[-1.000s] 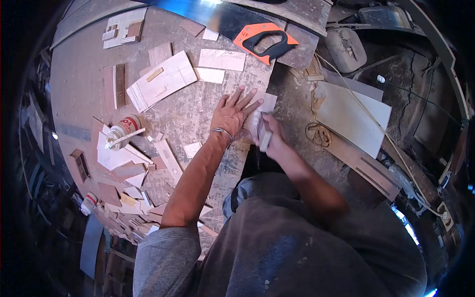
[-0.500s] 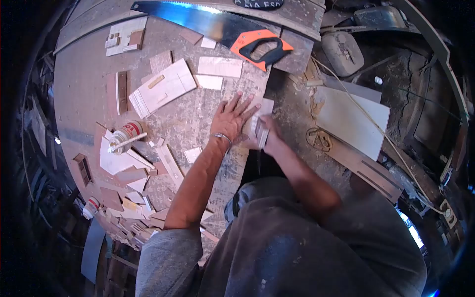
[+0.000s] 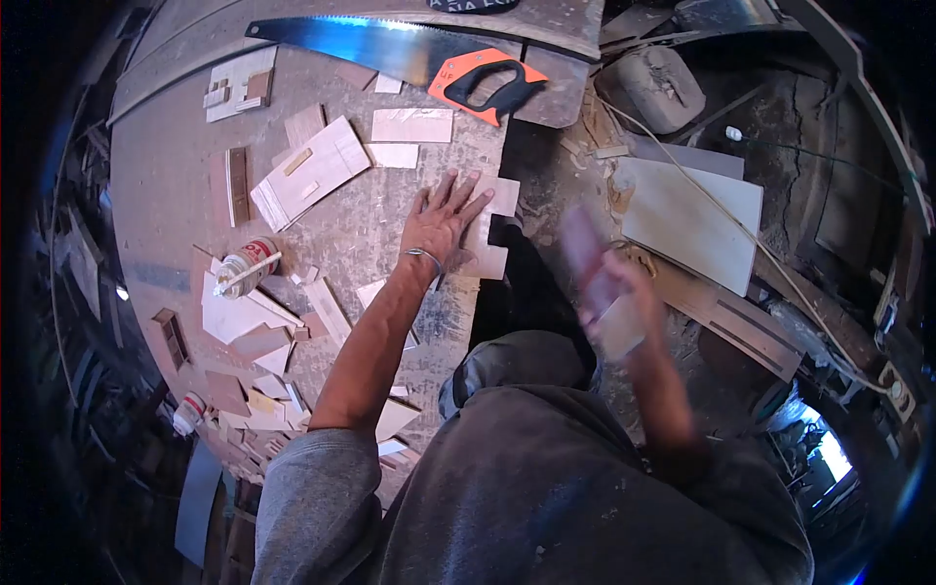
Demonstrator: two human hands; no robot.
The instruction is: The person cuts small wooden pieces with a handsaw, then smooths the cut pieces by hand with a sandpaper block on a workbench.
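My left hand lies flat with fingers spread, pressing a thin pale wooden piece onto the table. A square notch is cut into the side of this piece that juts past the table edge. Off to the right, above the floor, my right hand is closed around a sanding block. Motion smears the block: its long part is reddish brown, with a pale flap near my palm. It is apart from the wooden piece.
A handsaw with an orange and black handle lies across the far table. Glue bottle, a stick across it, stands at left among wood offcuts. Boards and a grey stone-like block are at right, beyond the table edge.
My right hand has swung away from the wooden piece to the right with the sanding block, uncovering the notch. My left hand stays flat on the piece.
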